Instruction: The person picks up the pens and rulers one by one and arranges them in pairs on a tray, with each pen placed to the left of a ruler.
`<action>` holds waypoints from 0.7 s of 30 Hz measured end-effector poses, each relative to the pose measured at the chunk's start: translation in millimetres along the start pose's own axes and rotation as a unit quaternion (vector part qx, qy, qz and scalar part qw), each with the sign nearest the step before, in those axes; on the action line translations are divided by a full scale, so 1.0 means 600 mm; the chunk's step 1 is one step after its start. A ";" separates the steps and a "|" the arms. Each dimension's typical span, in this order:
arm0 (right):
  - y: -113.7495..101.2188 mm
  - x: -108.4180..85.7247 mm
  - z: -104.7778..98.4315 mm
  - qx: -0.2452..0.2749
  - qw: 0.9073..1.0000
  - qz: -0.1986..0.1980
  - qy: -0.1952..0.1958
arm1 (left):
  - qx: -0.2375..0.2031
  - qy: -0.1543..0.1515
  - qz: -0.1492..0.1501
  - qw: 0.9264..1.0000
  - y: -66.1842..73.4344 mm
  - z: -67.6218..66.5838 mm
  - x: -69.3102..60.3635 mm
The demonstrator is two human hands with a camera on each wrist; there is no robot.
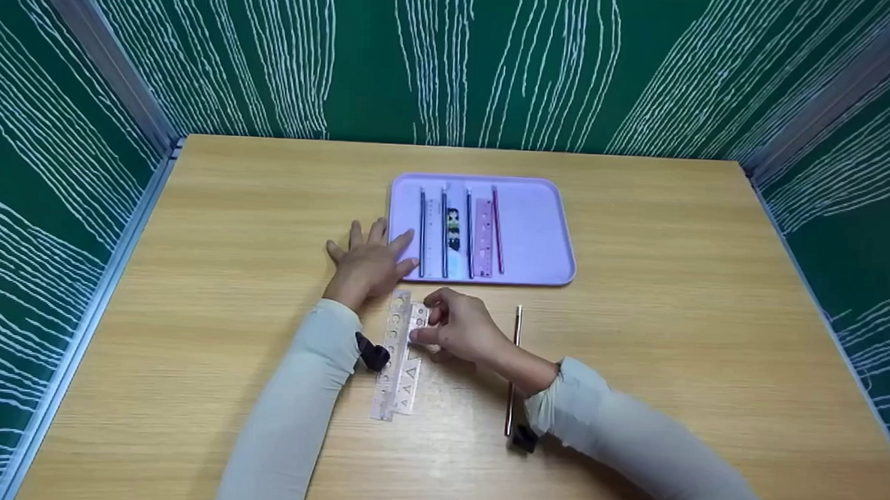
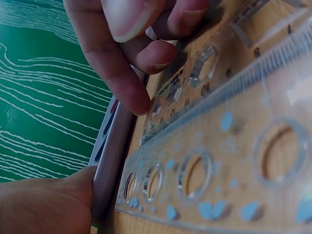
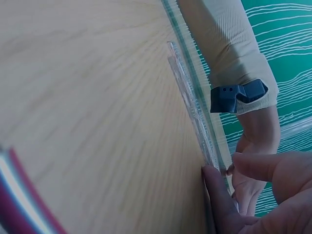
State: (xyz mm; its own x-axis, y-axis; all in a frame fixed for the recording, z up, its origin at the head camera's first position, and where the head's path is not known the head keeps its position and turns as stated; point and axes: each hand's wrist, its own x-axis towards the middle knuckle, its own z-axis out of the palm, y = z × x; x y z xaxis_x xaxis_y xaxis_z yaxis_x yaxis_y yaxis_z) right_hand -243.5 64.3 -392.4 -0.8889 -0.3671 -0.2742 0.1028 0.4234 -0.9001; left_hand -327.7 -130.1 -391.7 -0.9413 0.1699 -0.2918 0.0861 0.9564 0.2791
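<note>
Two clear plastic rulers lie side by side below the tray: a ruler with round holes (image 1: 392,353) and a stencil ruler (image 1: 409,387) with cut-out shapes. At the stencil ruler's right edge is my right hand (image 1: 466,327); in the left wrist view its fingertip (image 2: 141,105) touches that ruler's far end, and in the right wrist view the thumb (image 3: 258,165) stands apart from the finger below. My left hand (image 1: 369,265) rests with fingers spread at the lower left corner of the purple tray (image 1: 540,231).
In the tray lie several dark pencils (image 1: 422,234), a red pencil (image 1: 498,230), a pink ruler (image 1: 484,240), a pale ruler (image 1: 431,238) and a ruler with cartoon figures (image 1: 453,228). Another pencil (image 1: 517,328) lies on the table, partly under my right forearm. Green walls surround the table.
</note>
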 end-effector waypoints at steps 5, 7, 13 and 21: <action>0.000 0.001 0.004 -0.075 0.997 -0.024 0.019 | -0.003 0.002 -0.002 1.000 0.000 0.001 0.000; 0.001 0.001 0.005 -0.116 0.992 -0.043 0.028 | -0.003 0.004 -0.002 1.000 0.000 0.002 0.001; 0.001 0.004 0.008 -0.186 0.979 -0.074 0.038 | -0.003 0.008 -0.001 1.000 -0.001 0.003 0.000; 0.000 0.005 0.007 -0.212 0.973 -0.084 0.040 | -0.004 -0.002 -0.004 1.000 0.002 0.003 0.002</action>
State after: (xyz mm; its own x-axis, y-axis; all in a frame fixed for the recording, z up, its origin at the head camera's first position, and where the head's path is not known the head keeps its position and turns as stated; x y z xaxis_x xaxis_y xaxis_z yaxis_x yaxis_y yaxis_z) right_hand -244.5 59.6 -394.7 -0.9111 -0.4017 -0.0921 -0.2254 0.6729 -0.7045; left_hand -328.3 -128.6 -393.2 -0.9405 0.1635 -0.2980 0.0762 0.9557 0.2842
